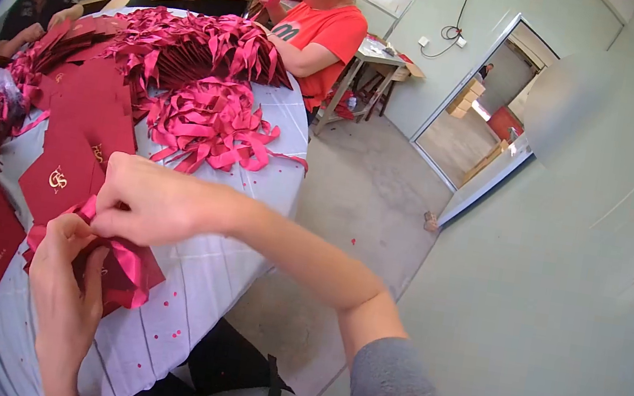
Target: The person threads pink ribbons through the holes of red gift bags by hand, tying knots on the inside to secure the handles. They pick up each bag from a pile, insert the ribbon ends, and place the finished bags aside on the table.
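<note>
The left hand (pixel 64 271) pinches the pink satin ribbon (pixel 130 260) of a maroon paper piece (pixel 113 280) near the edge of the cloth-covered table (pixel 211 276). The right hand (pixel 156 205), fingers curled closed, meets it just above; its exact grip is hidden. Gold-printed maroon pieces (pixel 61 174) lie beyond, beside heaped ribbons (pixel 210 120).

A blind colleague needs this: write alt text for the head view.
A person's left hand and right hand handle a pink ribbon over a dark red piece at a cloth-covered table. Heaped ribbons lie beyond, people behind.
</note>
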Available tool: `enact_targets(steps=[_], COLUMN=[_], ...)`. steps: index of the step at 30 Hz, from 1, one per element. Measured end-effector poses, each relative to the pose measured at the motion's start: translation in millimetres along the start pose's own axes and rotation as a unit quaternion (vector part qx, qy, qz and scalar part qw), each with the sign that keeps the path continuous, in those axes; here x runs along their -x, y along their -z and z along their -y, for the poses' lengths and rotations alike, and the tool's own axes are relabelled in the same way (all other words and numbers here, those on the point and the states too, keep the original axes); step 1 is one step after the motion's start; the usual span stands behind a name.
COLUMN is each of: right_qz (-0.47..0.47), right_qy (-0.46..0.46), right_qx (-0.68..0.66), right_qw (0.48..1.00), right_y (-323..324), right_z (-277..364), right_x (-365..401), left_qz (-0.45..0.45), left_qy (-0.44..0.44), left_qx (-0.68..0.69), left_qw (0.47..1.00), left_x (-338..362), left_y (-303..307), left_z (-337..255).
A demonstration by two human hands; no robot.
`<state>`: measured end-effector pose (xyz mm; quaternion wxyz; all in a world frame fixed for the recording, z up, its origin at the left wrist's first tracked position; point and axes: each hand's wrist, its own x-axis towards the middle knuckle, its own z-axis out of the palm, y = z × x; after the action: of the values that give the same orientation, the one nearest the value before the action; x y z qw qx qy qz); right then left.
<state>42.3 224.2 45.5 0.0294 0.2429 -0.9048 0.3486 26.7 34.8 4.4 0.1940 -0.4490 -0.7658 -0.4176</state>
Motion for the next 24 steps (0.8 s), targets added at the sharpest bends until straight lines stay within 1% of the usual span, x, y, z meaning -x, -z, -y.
enact_targets(steps=[1,2,3,4,5,8,9,11,13,15,16,17,19,20,22,24], right_qz=[-0.015,-0.016,0.002,0.020,0.020,0.120,0.118,0.198,0.190,0.107,0.074,0.076,0.001,0.001,-0.056,-0.073], right_qy=[-0.032,-0.033,-0.063,-0.093,-0.092,-0.196,-0.197,-0.166,-0.164,-0.221,-0.200,-0.202,-0.190,-0.191,-0.188,-0.182], right_qx=[-0.034,-0.032,-0.053,-0.073,-0.073,-0.007,-0.008,0.024,0.004,-0.026,-0.059,-0.059,-0.140,-0.141,-0.196,-0.206], right_qw=[0.999,0.999,0.997,0.993,0.993,0.973,0.973,0.966,0.968,0.969,0.975,0.975,0.972,0.972,0.961,0.959], right_y=[4,7,9,11,13,19,22,24,20,16,9,5,-1,-5,-12,-15], right_z=[0,1,2,4,3,3,4,3,0,7,1,-1,-5,-7,-11,-10], right_x=[-2,-3,-5,-8,-13,-32,-37,-47,-46,-35,-32,-29,-22,-20,-20,-21], left_qz=[-0.006,-0.012,-0.013,0.003,0.019,0.002,0.005,0.011,0.006,-0.002,0.003,0.009,0.011,0.012,0.010,0.007], left_qy=[-0.009,-0.018,-0.019,-0.028,-0.036,-0.029,-0.030,-0.031,-0.032,-0.031,-0.023,-0.015,-0.008,-0.001,0.009,0.018], left_qx=[-0.011,-0.022,-0.022,-0.035,-0.049,-0.042,-0.041,-0.032,-0.029,-0.025,-0.018,-0.012,-0.007,-0.003,-0.004,-0.006], left_qw=[1.000,1.000,1.000,0.999,0.998,0.999,0.999,0.999,0.999,0.999,1.000,1.000,1.000,1.000,1.000,1.000], left_x=[1,1,0,-2,-3,-3,-3,-3,-3,-2,-3,-3,-4,-4,-4,-5], left_y=[0,0,1,2,3,2,2,3,2,2,2,2,2,2,1,1], left_z=[-1,-1,-2,-2,-3,-7,-7,-7,-5,-3,-2,-2,0,0,2,4])
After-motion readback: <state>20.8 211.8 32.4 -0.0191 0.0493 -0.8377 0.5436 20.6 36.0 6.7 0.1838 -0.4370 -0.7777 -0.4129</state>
